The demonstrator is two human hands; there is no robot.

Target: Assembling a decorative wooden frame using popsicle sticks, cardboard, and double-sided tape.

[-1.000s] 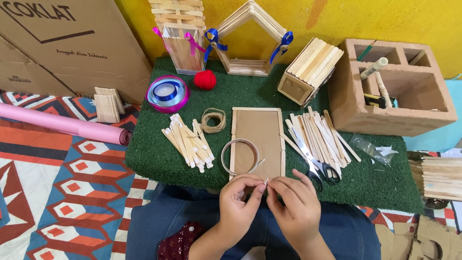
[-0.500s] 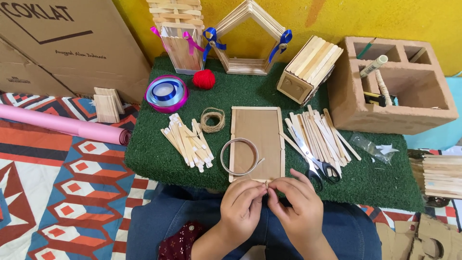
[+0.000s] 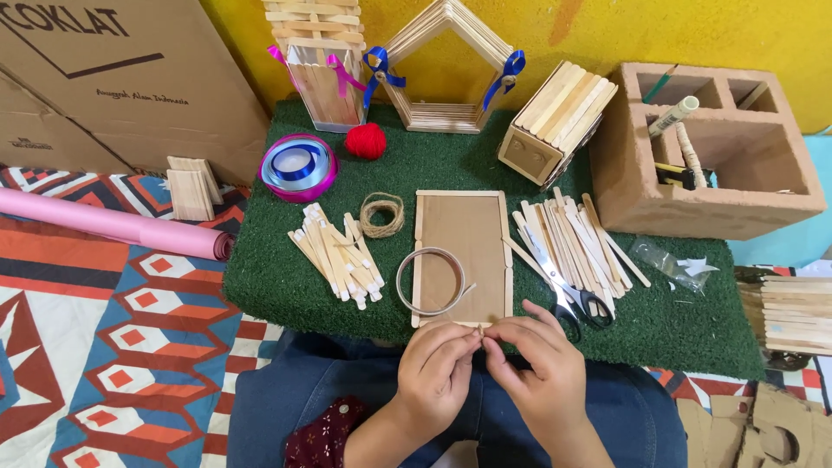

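My left hand and my right hand meet fingertip to fingertip over my lap. Together they pinch a tiny pale piece, too small to identify, right at the near edge of a flat brown panel framed with wooden sticks. A thin ring of tape lies on the panel's near left corner, its loose tail pointing right. Scissors rest just beyond my right hand on a spread of craft sticks.
The green turf mat also carries a pile of sticks, a twine coil, blue ribbon spool, red yarn ball, stick-built houses and a stick box. A concrete block stands right; a pink roll lies left.
Both hands have edged forward, bringing the pinched fingertips up to the panel's near edge. Nothing else on the mat has moved.
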